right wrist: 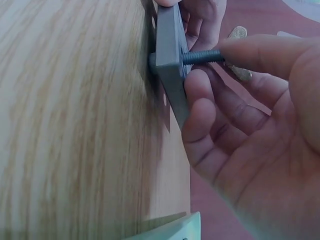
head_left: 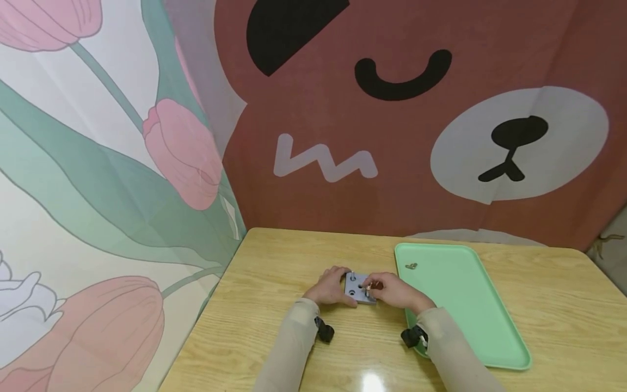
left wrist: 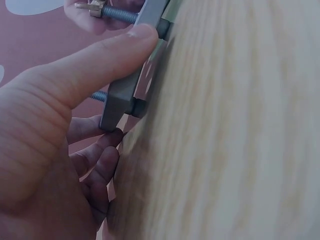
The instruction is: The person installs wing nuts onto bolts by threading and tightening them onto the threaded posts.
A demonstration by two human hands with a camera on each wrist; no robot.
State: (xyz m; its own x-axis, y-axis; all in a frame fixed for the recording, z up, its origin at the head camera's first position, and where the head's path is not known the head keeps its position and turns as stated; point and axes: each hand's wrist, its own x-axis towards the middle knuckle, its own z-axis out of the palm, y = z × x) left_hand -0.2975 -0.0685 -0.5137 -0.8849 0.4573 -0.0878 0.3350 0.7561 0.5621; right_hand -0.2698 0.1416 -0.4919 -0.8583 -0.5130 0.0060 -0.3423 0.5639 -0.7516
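A grey metal plate point(head_left: 361, 279) stands a little above the wooden table on the heads of bolts that pass through it. My left hand point(head_left: 327, 288) grips its left side, thumb on the near edge and fingers at the far side. A threaded bolt point(right wrist: 202, 56) sticks up at the plate's right side. On its upper end sits a brass-coloured wing nut point(right wrist: 240, 73), which my right hand point(head_left: 397, 291) pinches between thumb and fingers. Another bolt point(left wrist: 98, 95) stands bare at the plate's far left corner. Dark holes show in the plate's face.
To the right lies a light green tray point(head_left: 470, 316) with another small brass-coloured wing nut point(head_left: 411, 266) near its far left corner. The wooden table point(head_left: 254, 326) ends at a printed cloth backdrop point(head_left: 313, 207). My right forearm crosses the tray's near left part.
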